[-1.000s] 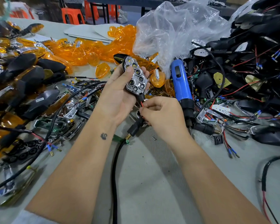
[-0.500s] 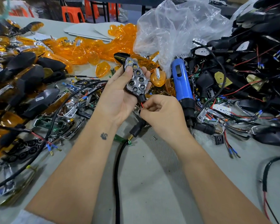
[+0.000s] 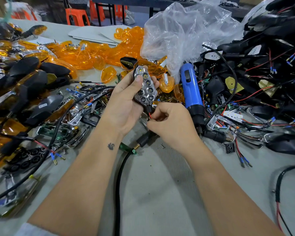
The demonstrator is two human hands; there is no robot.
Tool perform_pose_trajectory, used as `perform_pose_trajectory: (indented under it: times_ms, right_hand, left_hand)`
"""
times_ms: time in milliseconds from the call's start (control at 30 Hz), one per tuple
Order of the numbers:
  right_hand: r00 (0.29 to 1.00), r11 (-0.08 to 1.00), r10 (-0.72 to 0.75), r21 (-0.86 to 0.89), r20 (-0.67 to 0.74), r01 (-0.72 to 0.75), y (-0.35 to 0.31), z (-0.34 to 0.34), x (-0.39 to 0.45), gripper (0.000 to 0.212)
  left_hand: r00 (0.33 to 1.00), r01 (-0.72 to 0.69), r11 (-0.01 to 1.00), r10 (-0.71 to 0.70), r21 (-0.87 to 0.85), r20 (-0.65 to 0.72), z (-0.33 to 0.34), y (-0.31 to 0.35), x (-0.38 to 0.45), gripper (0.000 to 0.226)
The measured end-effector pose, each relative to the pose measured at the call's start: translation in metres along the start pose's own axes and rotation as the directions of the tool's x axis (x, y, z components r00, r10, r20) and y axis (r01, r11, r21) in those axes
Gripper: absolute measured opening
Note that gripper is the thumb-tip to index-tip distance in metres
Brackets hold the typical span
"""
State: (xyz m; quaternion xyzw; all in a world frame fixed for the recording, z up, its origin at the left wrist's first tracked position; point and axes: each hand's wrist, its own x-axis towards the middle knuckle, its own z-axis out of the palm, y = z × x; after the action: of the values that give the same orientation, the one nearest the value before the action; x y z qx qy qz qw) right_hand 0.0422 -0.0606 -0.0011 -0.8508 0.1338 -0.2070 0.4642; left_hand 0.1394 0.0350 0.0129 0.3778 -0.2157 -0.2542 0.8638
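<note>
My left hand [image 3: 124, 106] grips a turn-signal lamp [image 3: 145, 88] with a chrome honeycomb reflector and several LEDs, held upright above the table, thumb across its upper face. Its black stem points down toward my right hand [image 3: 173, 125], whose curled fingers pinch the thin red wire [image 3: 150, 115] coming out of the stem. Below the hands a black threaded stem with a brass tip [image 3: 142, 141] lies on the grey table [image 3: 160, 193], partly hidden by my right hand.
A blue electric screwdriver [image 3: 191, 91] lies just right of the hands. Orange lenses [image 3: 92, 53] and black lamp housings [image 3: 29, 86] pile up at the left. Wired black housings [image 3: 262, 74] heap at the right. A clear plastic bag [image 3: 182, 34] sits behind. A black cable [image 3: 119, 184] runs toward me.
The lamp has sunk a little toward my right hand, and its stem is closer to my right fingers. Both hands keep their grips.
</note>
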Motion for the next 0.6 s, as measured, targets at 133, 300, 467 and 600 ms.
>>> perform_pose_trajectory:
  times_ms: [133, 300, 467, 600]
  right_hand:
    - [1.0, 0.998, -0.017, -0.054, 0.011, 0.018, 0.001, 0.002, 0.0, 0.018]
    - [1.0, 0.998, -0.005, -0.06, -0.002, 0.005, -0.003, 0.002, -0.001, 0.015]
    - [0.978, 0.994, -0.08, -0.085, -0.19, 0.065, -0.009, -0.001, -0.001, 0.023]
    - [0.91, 1.0, -0.011, -0.03, -0.415, -0.002, -0.008, -0.021, 0.007, 0.024]
  left_hand:
    - [1.0, -0.005, 0.999, 0.005, 0.04, 0.008, 0.002, -0.001, -0.002, 0.021]
    - [0.997, -0.022, 0.996, 0.028, 0.086, -0.065, 0.003, -0.002, -0.001, 0.017]
    - [0.961, -0.033, 0.994, 0.059, 0.101, -0.269, 0.0, 0.0, 0.003, 0.021]
    - [0.938, -0.035, 0.99, 0.079, 0.135, -0.337, -0.006, 0.004, 0.005, 0.031]
